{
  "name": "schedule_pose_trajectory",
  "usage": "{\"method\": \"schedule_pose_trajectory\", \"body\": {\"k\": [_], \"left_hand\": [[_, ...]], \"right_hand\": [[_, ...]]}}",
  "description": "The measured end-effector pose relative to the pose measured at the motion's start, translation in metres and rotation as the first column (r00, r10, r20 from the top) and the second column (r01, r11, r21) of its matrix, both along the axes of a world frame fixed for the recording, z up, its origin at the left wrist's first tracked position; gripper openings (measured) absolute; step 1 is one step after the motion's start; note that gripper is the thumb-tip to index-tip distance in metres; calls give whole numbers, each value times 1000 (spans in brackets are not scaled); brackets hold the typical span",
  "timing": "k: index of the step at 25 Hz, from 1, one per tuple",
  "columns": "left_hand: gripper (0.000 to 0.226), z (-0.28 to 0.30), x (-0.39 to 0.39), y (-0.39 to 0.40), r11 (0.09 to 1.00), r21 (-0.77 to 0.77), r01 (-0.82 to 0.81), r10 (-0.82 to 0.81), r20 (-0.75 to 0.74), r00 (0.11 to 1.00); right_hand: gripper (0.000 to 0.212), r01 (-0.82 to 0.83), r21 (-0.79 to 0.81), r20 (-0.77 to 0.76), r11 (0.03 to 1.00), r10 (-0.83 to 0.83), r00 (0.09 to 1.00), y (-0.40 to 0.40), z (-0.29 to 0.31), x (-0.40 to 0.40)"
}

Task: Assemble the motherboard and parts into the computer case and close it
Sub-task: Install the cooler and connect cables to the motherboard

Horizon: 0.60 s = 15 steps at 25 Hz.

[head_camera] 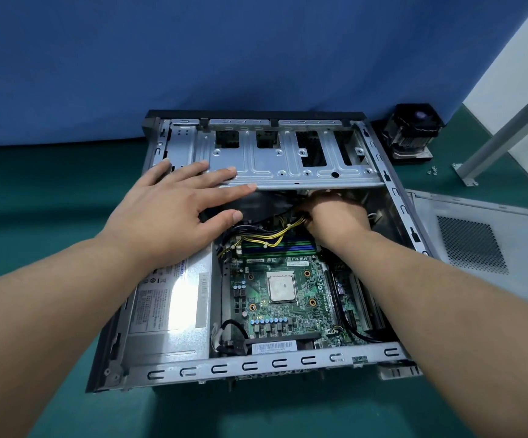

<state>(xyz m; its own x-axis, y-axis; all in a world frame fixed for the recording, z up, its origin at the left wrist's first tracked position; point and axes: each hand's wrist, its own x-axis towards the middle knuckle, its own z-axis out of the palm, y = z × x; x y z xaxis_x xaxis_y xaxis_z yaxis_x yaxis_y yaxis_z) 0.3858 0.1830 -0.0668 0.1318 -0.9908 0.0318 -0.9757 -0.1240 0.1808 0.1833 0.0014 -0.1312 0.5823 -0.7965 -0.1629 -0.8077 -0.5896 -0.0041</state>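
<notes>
Inside boxy steel case [265, 363], ribbed bracket [288, 159]

A green mat [50, 191] covers the table. The open computer case [275, 363] sits on it at centre. At two o'clock stands a cooler fan [412, 129], small screws [432, 170] just beside it; at three o'clock lies the side panel [484, 229].

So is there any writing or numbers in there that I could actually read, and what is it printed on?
Power supply label: dense print and a blue brand word, too blurred to read.
Motherboard: white model print near the memory slots, too small to read surely.
"CE": mark on the motherboard, right of the processor.
Barcode sticker at the near edge: digits too small to read.
</notes>
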Motion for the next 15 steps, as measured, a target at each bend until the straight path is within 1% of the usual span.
{"method": "schedule_pose_trajectory", "body": {"k": [3, 5, 8, 12, 15], "left_hand": [[49, 1, 0, 0, 1000, 4, -1, 1, 4, 1000], [48, 2, 0, 0, 1000, 3, -2, 2, 7, 1000], [48, 2, -1, 0, 1000, 4, -2, 2, 7, 1000], [48, 2, 0, 0, 1000, 2, -2, 2, 10, 1000], [47, 2, -1, 0, 1000, 5, 3, -3, 18, 1000]], "right_hand": [[29, -13, 10, -3, 1000, 13, 1000, 2, -1, -2], [22, -37, -19, 0, 999, 37, 999, 5, -2, -6], [31, -80, -78, 32, 994, 83, 996, 5, -2, -9], [29, -84, -82, 19, 993, 86, 996, 7, 2, -5], [31, -103, -103, -18, 989, 101, 995, 11, 4, -2]]}}
